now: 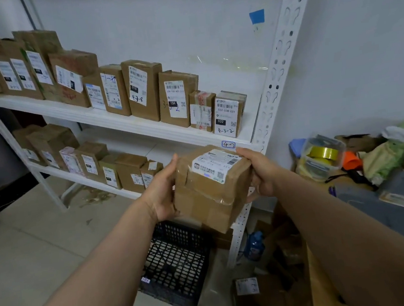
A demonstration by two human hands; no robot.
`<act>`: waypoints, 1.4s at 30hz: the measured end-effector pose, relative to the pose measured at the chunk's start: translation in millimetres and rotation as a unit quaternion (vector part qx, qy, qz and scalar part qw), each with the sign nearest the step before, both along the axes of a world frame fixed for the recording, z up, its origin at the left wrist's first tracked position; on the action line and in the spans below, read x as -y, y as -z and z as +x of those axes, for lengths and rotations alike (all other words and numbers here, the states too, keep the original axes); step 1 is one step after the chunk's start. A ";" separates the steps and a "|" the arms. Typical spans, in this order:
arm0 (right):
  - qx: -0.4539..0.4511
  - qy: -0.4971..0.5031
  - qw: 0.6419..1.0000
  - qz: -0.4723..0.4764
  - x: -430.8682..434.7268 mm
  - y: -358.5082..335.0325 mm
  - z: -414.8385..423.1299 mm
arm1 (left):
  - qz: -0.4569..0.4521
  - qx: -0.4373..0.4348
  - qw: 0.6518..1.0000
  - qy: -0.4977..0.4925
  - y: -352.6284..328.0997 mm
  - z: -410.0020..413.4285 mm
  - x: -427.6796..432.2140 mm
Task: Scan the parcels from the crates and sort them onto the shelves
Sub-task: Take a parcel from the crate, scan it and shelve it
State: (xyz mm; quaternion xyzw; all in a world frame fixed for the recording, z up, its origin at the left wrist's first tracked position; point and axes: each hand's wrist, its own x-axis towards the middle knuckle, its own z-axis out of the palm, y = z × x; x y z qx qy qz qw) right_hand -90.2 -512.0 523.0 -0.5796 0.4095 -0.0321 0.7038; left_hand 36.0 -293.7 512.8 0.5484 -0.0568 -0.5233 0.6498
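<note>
Parcel [209,189] is up at the centre of the frame, held in the air between both hands, just below the front lip of the upper shelf [143,126] and above the black crate [177,262] on the floor. Our left hand [161,194] clasps the left side, our right hand [260,171] wraps the right edge, fingers over the top and thumb lower down. We judge it a stiff cardboard box, light enough for this easy hold. The glossy tape looks slick and one seam is creased, so the bare side faces are the best places to grip. It sits tilted, with the label [216,165] facing up and towards us. The box is nearly square, and its longer edge seems to run left to right.
</note>
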 end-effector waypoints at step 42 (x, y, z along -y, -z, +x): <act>-0.016 -0.160 0.984 -0.082 -0.3 31.0 -19.6 | 0.054 0.068 0.989 0.120 37.6 -20.4 11.9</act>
